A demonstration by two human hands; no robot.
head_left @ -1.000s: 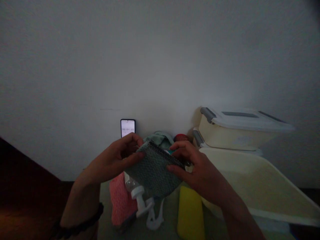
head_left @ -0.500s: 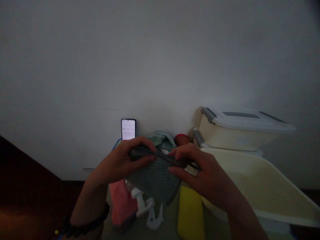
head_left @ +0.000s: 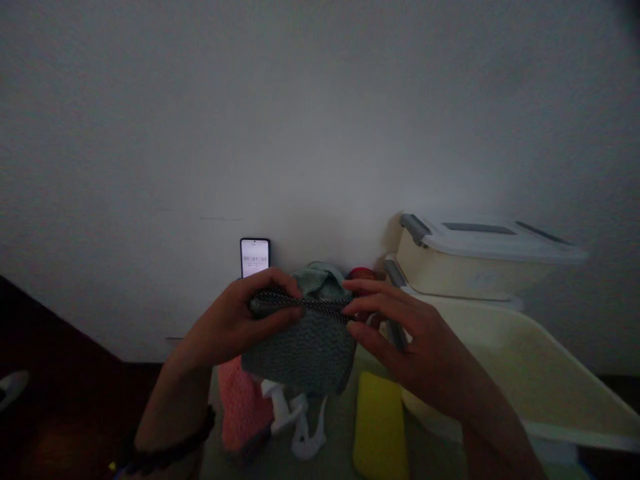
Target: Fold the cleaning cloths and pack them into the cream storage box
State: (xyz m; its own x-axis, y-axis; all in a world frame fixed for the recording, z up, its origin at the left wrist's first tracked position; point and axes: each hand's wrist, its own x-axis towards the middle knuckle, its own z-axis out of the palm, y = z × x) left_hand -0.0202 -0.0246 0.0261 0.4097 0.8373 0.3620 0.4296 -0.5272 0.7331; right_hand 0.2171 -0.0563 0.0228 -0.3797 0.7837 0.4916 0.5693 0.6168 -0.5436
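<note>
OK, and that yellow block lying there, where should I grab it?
Probably across the middle of the yellow block, from above: thumb on one long edge, fingers on the other. It lies flat and is longer than wide, with the pale tub close on its right. The right hand is nearer, but it's at the grey-green cloth.

That grey-green cloth (head_left: 300, 357) looks coarse and nubbly, its dark edging band (head_left: 325, 309) tightly woven. Left of the cloth, a pink cloth (head_left: 243, 410) seems fuzzy; below it, a white pump head (head_left: 287, 408) is smooth plastic; right of it, a cream tub (head_left: 500, 347) is smooth, dull plastic; behind it, the wall (head_left: 320, 133) is matt.
</note>
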